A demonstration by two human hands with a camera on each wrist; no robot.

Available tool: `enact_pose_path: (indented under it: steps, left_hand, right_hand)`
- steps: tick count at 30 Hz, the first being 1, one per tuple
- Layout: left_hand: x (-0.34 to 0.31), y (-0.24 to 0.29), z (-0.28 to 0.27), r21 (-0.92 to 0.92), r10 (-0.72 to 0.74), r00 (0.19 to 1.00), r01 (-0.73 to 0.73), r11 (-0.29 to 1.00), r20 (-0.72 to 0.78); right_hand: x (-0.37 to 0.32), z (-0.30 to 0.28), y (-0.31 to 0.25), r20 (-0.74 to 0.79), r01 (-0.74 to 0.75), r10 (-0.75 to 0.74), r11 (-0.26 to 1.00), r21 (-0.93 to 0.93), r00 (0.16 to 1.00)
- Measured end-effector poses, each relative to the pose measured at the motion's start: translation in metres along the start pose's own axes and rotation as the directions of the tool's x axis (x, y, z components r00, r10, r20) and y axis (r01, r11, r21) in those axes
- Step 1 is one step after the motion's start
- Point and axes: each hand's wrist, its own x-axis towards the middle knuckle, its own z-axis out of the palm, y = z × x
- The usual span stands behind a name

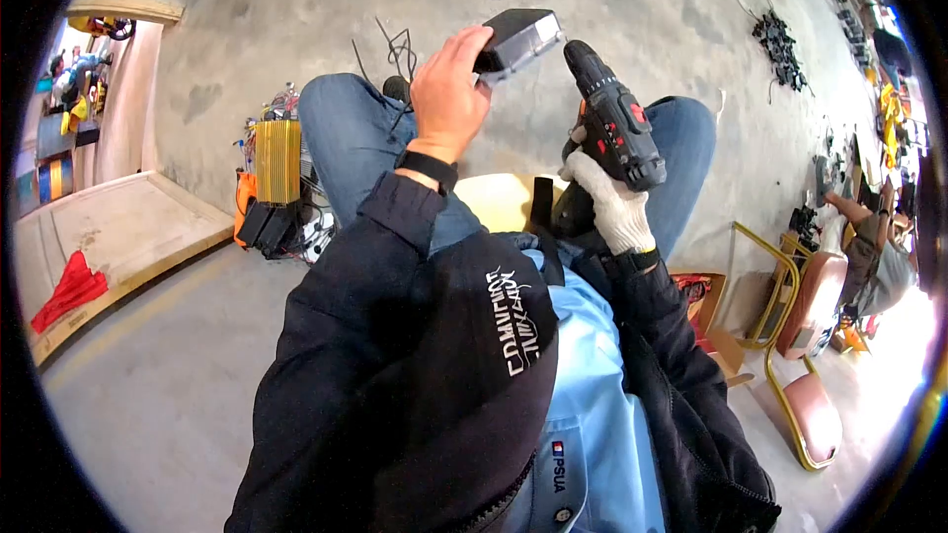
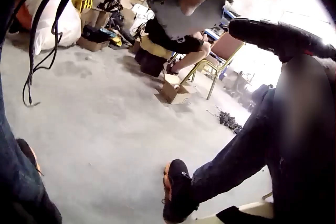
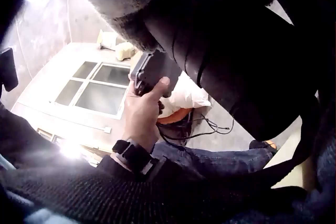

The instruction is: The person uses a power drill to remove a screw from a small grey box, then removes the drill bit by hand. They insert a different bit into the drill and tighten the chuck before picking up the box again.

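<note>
My bare left hand grips a small black case with a clear, latched edge, held up in front of my knees. In the right wrist view, the thumb lies across the flat grey face of that case. My right hand, in a whitish knitted glove, is wrapped around the handle of a black cordless drill with red marks. The drill's chuck points up toward the case, a short gap from it. The glove and the drill body hide most of the right fingers.
At my left, a gold-coloured finned metal box stands among wires. Thin black cables lie beyond my left knee. A red cloth rests on a low wooden platform. Rightward are a gold-framed chair and a seated person.
</note>
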Motion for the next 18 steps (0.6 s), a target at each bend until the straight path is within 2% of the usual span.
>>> enact_pose_path:
  steps: [2,4,6,10,11,12,14,15,16,18]
  left_hand:
    - [0.006,-0.003,0.002,-0.058,-0.126,0.991,0.129,0.990,0.042]
    - [0.006,-0.008,0.002,-0.056,-0.161,0.986,0.163,0.985,0.053]
    - [0.008,-0.005,-0.006,-0.114,-0.346,0.930,0.359,0.926,0.122]
    - [0.017,0.004,-0.022,-0.247,-0.421,0.893,0.448,0.859,0.155]
    - [0.018,0.000,-0.024,-0.302,-0.416,0.876,0.476,0.826,0.243]
    - [0.019,-0.002,-0.027,-0.302,-0.416,0.877,0.475,0.827,0.240]
    - [0.020,-0.003,-0.031,-0.248,-0.294,0.849,0.429,0.868,0.439]
    - [0.020,0.000,-0.034,-0.325,-0.224,0.826,0.432,0.842,0.517]
    - [0.021,0.001,-0.036,-0.325,-0.221,0.826,0.430,0.842,0.518]
    - [0.022,0.001,-0.040,-0.205,-0.118,0.673,0.381,0.902,0.730]
  right_hand:
    - [0.003,0.002,-0.014,0.022,-0.048,0.049,0.998,-0.028,0.999]
    - [0.003,0.000,-0.010,0.009,-0.022,0.022,1.000,-0.010,1.000]
    - [0.001,0.001,-0.014,0.035,-0.020,0.019,0.999,0.043,0.999]
    - [0.000,0.004,-0.019,-0.006,-0.020,0.021,0.997,0.077,1.000]
    - [0.000,0.004,-0.018,-0.019,-0.038,0.041,0.993,0.107,0.999]
    - [0.001,0.004,-0.016,-0.032,-0.057,0.062,0.989,0.138,0.998]
    - [0.003,0.002,-0.013,-0.029,-0.021,0.026,0.989,0.147,0.999]
    - [0.003,0.001,-0.014,-0.040,-0.025,0.031,0.991,0.135,0.999]
    - [0.003,0.001,-0.015,-0.052,-0.029,0.035,0.992,0.123,0.998]
    - [0.004,0.001,-0.012,-0.073,-0.034,0.045,0.988,0.149,0.996]
